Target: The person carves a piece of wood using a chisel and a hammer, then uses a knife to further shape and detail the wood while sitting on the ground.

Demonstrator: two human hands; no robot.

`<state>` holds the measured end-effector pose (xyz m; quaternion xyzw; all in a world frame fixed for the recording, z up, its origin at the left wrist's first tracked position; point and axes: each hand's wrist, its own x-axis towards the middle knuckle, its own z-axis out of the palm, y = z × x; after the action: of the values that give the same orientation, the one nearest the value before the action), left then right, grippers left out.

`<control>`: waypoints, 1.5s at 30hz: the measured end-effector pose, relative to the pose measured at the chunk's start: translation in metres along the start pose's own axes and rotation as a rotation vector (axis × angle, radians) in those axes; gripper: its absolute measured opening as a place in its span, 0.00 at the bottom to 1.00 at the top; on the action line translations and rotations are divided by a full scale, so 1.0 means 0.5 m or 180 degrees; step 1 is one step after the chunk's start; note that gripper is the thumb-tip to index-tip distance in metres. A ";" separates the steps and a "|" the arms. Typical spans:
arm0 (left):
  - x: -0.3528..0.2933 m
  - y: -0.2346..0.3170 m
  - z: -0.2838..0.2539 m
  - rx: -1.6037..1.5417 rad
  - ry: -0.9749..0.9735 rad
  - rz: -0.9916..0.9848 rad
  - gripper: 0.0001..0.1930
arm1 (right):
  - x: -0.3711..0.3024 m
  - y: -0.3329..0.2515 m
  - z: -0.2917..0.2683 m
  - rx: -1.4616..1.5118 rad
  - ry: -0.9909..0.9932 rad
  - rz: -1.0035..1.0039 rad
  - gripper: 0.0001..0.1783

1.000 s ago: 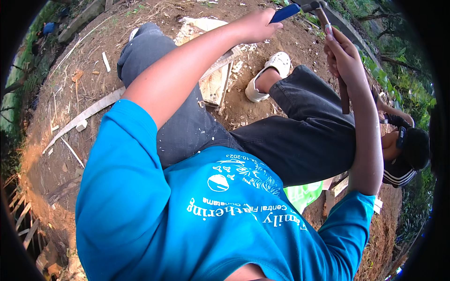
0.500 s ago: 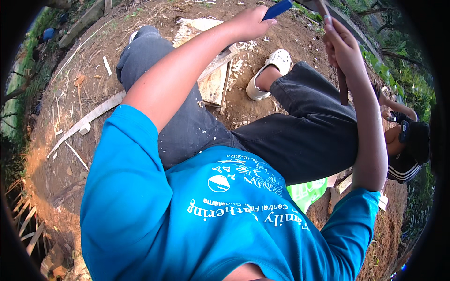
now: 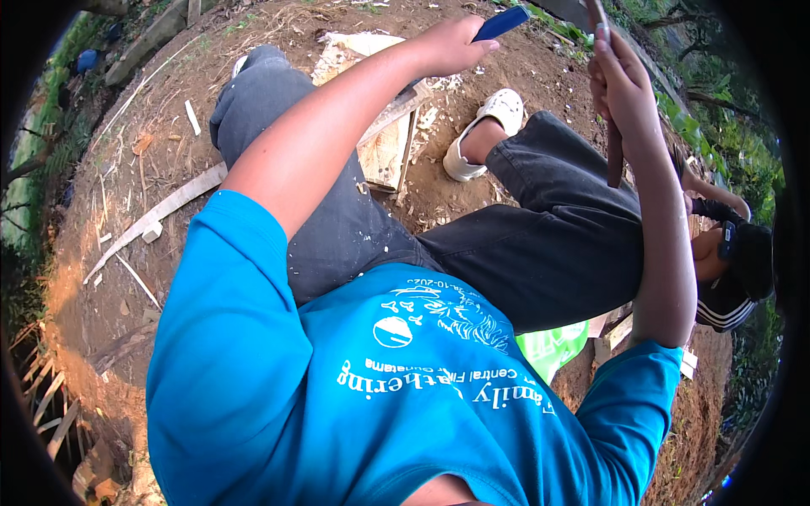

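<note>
My left hand (image 3: 454, 48) is raised in front of me near the top edge, its fingers closed around a blue handle (image 3: 504, 24). Whatever the handle belongs to is not visible. On the right, my right hand (image 3: 623, 83) is wrapped around a long brown wooden handle (image 3: 615, 156), which I hold upright. Its lower end sticks out beneath the fist, while its upper end runs out of the picture, so the tool's head is hidden. Below my left forearm, a pale wooden board (image 3: 384, 156) lies on the ground between my legs, with shavings around it.
A long pale wood strip (image 3: 160, 211) and several offcuts lie on the dirt at left. A green bag (image 3: 554, 347) rests beside my right thigh. Another person (image 3: 730, 253) in a dark cap is close by on the right. My white clog (image 3: 485, 135) stands near the board.
My right hand has shifted slightly right and up with the wooden handle. My left hand and the blue handle have moved only a little.
</note>
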<state>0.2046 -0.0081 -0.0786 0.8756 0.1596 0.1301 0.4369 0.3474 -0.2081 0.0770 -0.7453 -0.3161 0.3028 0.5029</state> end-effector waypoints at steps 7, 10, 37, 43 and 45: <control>-0.036 0.044 -0.022 -0.0100 -0.0326 -0.0481 0.24 | -0.009 0.000 0.008 -0.0475 -0.0234 0.0238 0.18; -0.035 0.044 -0.030 -0.0018 -0.0696 -0.0481 0.23 | -0.021 -0.006 0.025 -0.0745 -0.0187 0.0621 0.19; -0.046 0.036 -0.066 -0.1244 0.0411 -0.0036 0.18 | -0.028 -0.082 0.037 0.0164 -0.0542 -0.0781 0.24; -0.057 0.049 -0.059 -0.1066 0.0767 -0.0043 0.18 | -0.016 -0.067 0.019 -0.0081 -0.0241 -0.0637 0.24; -0.049 0.057 -0.064 -0.0926 0.0612 -0.0082 0.19 | -0.010 -0.047 0.006 0.0055 -0.0405 -0.0524 0.24</control>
<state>0.1753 -0.0106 -0.0392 0.7846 0.1914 0.2293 0.5434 0.3381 -0.2034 0.0987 -0.6918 -0.4050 0.3098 0.5113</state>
